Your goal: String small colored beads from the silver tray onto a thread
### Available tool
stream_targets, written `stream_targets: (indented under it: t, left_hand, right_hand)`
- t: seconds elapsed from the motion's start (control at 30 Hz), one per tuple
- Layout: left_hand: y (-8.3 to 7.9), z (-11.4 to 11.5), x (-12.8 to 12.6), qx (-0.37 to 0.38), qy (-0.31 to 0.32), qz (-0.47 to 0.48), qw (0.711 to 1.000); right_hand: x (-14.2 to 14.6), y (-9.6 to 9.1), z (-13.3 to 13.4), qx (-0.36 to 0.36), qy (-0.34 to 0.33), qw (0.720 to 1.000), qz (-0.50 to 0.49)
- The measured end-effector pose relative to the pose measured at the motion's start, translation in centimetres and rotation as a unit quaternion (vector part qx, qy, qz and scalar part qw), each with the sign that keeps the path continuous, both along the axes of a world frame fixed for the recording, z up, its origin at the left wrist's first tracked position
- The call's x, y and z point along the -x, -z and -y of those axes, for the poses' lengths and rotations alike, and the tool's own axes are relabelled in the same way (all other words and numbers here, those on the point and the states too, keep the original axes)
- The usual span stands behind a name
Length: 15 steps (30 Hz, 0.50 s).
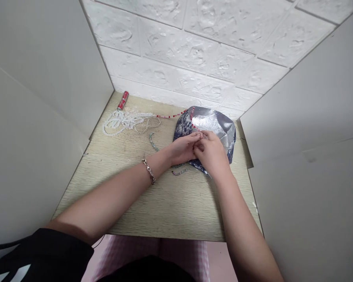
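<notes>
My left hand (184, 148) and my right hand (211, 152) meet over the near edge of a silvery blue-patterned pouch (219, 124) on the wooden table (164, 203). Both hands have fingers pinched together around a strand of small red beads (176, 115) that runs from the pouch toward the left. What exactly sits between the fingertips is too small to make out. A bracelet (148, 171) is on my left wrist.
A heap of white bead strands (124, 120) lies at the back left, with a small red tube (122, 100) beside the wall. Greenish bead strands (153, 142) lie near my left hand. White panels close in the table on both sides.
</notes>
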<state>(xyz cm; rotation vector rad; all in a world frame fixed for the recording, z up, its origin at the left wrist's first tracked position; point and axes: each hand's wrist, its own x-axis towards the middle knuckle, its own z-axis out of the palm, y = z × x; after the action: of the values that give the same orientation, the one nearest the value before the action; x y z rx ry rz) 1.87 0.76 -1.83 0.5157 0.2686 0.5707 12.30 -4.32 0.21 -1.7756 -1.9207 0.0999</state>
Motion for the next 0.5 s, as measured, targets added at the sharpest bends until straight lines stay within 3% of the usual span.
stream_targets:
  t: [0.27,0.5]
  left_hand:
    - [0.35,-0.2,-0.05,-0.01,-0.021,0.027,0.999]
    - [0.19,-0.16,0.09,-0.017,-0.008,0.014,1.0]
  right_hand:
    - [0.81,-0.2,-0.09,0.004,0.029,0.999,0.013]
    - [0.12,0.59,-0.38,-0.008,0.003,1.0,-0.012]
